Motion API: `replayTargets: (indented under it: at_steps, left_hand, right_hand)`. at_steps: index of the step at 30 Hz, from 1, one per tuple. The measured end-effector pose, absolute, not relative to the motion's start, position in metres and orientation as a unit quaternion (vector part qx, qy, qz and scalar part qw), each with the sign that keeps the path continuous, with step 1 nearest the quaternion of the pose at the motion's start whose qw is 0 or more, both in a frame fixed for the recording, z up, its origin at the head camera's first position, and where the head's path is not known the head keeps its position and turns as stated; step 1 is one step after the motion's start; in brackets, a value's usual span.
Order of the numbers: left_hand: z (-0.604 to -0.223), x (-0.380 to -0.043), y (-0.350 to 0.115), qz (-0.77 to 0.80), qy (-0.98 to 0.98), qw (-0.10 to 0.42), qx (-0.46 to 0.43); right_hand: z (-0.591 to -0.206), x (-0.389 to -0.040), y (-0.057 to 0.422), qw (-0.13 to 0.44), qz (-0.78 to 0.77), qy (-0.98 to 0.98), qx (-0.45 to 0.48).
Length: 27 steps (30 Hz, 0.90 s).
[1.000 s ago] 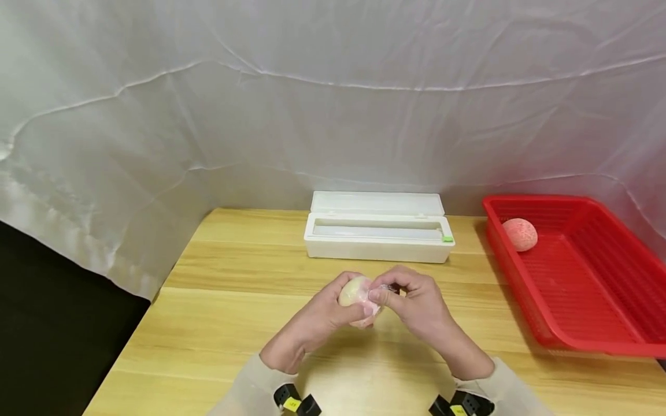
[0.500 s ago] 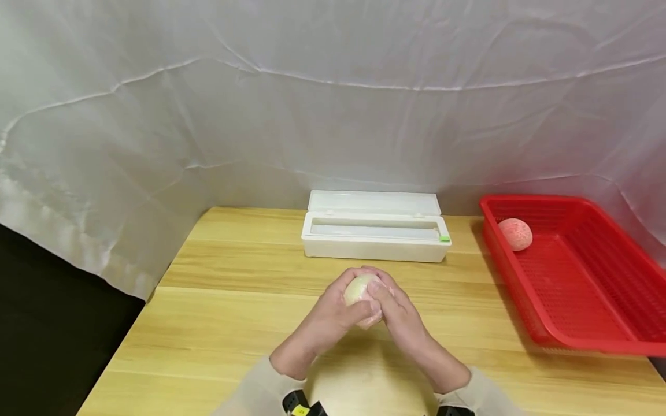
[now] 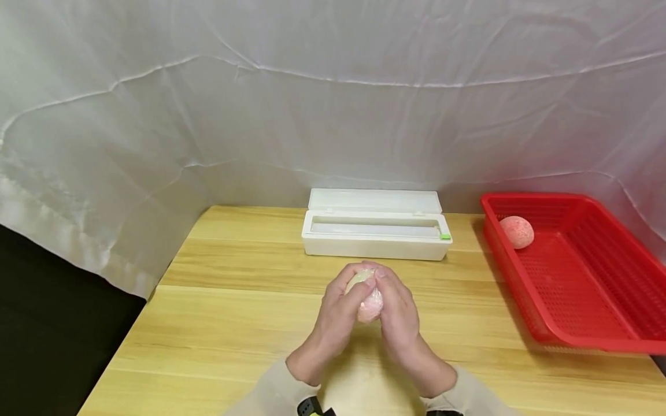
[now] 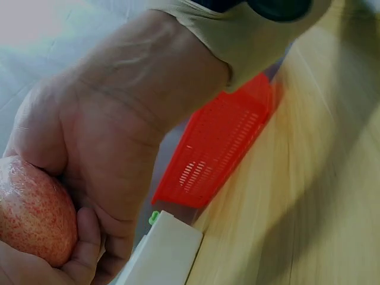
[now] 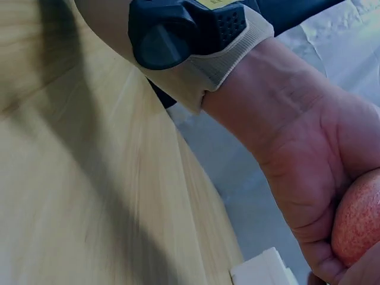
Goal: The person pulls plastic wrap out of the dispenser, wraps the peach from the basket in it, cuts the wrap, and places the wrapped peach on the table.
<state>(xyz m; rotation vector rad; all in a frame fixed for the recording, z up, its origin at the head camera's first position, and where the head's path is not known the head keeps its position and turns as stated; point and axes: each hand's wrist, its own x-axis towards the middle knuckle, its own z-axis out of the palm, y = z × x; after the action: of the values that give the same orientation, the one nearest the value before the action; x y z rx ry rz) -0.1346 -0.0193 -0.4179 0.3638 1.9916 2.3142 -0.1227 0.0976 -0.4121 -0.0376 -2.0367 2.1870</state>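
Between both hands, above the table, is a peach [image 3: 370, 307], pale yellow on one side and pink with red speckles on the other. Shiny clear film clings to its skin, plain in the left wrist view where the peach [image 4: 35, 211] shows large. The left hand [image 3: 335, 315] holds it from the left, thumb across its top. From the right, the right hand [image 3: 399, 312] cups it, with the two hands' fingers meeting at the far side. The right wrist view catches only part of the peach [image 5: 361, 219] in the palm. Much of its far side is hidden.
Behind the hands stands a white cling film box [image 3: 376, 248], its lid [image 3: 374, 200] raised and a roll inside. To the right, a red plastic basket [image 3: 512, 280] holds another pinkish peach [image 3: 517, 232] in its left back corner. A grey curtain [image 3: 333, 127] closes off the back.
The right hand has gone from pinching the film at the peach's right side to cupping the peach against the left hand. The left thumb has shifted up over the peach.
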Motion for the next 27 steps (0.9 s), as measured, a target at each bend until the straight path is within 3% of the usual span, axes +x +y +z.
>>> replayTargets:
  at_steps: [9,14,18,23,27]
  left_hand:
    - [-0.413,-0.139,-0.027,0.676,0.722,0.037,0.14]
    - [-0.407,-0.141,-0.028,0.697,0.702,0.05,0.135]
    - [-0.408,-0.141,-0.026,0.716,0.685,0.046,0.128]
    - [-0.41,-0.138,-0.022,0.682,0.719,0.037,0.132]
    - [-0.409,-0.136,-0.021,0.63,0.764,0.0,0.139]
  right_hand:
    - [-0.412,-0.128,0.107,0.051,0.688,-0.724,-0.003]
    - [-0.412,-0.13,0.109,0.048,0.65,-0.756,0.054]
    - [-0.412,-0.13,0.107,0.029,0.689,-0.724,0.032]
    - [-0.411,-0.13,0.103,0.065,0.71,-0.701,-0.01]
    - [-0.409,-0.129,0.098,0.091,0.701,-0.707,-0.031]
